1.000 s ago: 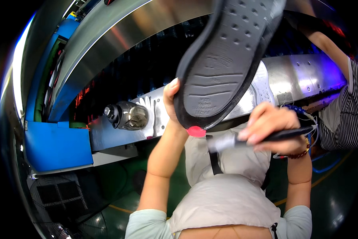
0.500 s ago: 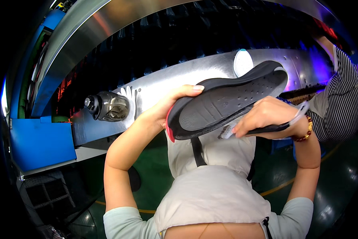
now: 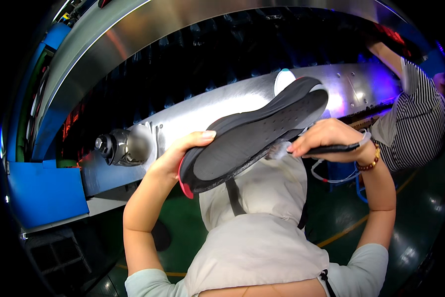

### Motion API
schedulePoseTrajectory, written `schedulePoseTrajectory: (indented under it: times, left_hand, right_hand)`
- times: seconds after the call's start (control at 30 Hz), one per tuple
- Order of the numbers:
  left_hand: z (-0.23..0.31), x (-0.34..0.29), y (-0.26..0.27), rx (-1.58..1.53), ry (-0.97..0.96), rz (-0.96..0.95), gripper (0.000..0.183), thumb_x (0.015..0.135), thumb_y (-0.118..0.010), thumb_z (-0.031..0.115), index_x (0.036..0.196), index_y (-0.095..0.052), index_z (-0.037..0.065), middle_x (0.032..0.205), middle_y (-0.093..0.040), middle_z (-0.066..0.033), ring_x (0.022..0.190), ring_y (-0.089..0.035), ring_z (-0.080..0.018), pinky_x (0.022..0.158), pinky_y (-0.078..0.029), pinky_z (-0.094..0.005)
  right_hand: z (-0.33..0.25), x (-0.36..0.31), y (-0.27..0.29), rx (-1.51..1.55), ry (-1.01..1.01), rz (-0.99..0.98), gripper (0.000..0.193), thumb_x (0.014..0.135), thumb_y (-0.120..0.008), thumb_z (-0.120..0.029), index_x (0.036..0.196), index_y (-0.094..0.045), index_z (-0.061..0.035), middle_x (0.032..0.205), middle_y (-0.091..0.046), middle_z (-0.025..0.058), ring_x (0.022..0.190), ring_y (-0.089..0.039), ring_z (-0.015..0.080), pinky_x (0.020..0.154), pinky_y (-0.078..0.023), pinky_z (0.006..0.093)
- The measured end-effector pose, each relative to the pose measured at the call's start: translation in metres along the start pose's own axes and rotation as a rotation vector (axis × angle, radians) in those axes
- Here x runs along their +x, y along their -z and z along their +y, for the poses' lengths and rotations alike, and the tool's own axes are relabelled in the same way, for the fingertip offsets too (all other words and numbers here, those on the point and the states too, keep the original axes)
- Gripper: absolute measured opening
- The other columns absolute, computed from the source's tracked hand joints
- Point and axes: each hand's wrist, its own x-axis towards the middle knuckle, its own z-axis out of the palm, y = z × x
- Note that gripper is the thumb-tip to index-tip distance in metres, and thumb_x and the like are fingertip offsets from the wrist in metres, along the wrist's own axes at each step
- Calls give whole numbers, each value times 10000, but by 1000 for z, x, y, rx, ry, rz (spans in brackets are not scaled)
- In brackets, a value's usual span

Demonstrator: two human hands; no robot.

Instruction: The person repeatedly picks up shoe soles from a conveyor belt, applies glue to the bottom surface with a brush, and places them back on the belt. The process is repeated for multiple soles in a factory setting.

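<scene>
A black shoe sole with a grey, perforated inner face and a red patch at one end is held slantwise above my lap. My left hand grips its red end, the thumb over the upper edge and the other fingers hidden beneath. In my right hand is a brush with a dark handle. Its pale, blurred bristles are at the sole's near edge; whether they touch cannot be told. A clear cord loops by my right wrist, beside a beaded bracelet.
Ahead runs a metal ledge before a dark machine opening. On it are a clear bottle with a black lid, and a white oval thing behind the sole. A blue box stands left. At right is a person in a striped top.
The sole and both hands have shifted left in view, the sole tilting more steeply. The brush bristles lie closer against the sole's near edge. Both hands keep their holds.
</scene>
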Motion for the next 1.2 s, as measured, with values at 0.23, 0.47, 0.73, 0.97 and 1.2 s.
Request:
schedulePoseTrajectory:
  times: [0.23, 0.47, 0.73, 0.97, 1.2]
  left_hand:
    - [0, -4, 8, -67, -71, 69, 349, 731, -586, 216, 944, -555, -59, 858, -604, -144, 733, -595, -170, 673, -487, -249]
    - [-20, 23, 14, -295, -153, -58, 404, 762, -525, 225, 1048, -513, -60, 973, -587, -173, 845, -585, -244, 784, -464, -327]
    - [-38, 48, 2, -432, -203, -45, 506, 776, -452, 372, 1127, -468, 8, 1099, -510, -181, 947, -514, -308, 817, -430, -440]
    - [-49, 54, -3, -613, -258, -211, 421, 791, -432, 354, 1041, -535, 31, 1029, -573, -133, 908, -555, -260, 816, -438, -379]
    - [-53, 64, -1, -622, -325, -40, 425, 785, -442, 355, 1055, -531, 40, 1031, -575, -115, 910, -558, -246, 814, -440, -366]
  right_hand:
    - [21, -18, 4, 141, -164, 248, 183, 662, -662, 22, 840, -627, 1, 886, -639, 124, 842, -619, 197, 755, -486, 272]
    - [-12, 3, -27, 686, -328, 351, 228, 720, -631, -17, 944, -611, 27, 926, -627, 123, 783, -608, 139, 689, -481, 226]
    - [15, 26, -88, 412, -202, 776, 146, 754, -596, -33, 888, -627, 18, 842, -638, 100, 694, -585, 96, 633, -461, 205]
    - [24, 32, -111, 194, -142, 979, 126, 724, -603, -5, 845, -625, 22, 837, -638, 137, 734, -620, 153, 654, -476, 238]
    - [23, 45, -118, -126, -45, 1024, 139, 671, -614, 32, 809, -595, 24, 813, -626, 161, 730, -621, 256, 666, -494, 305]
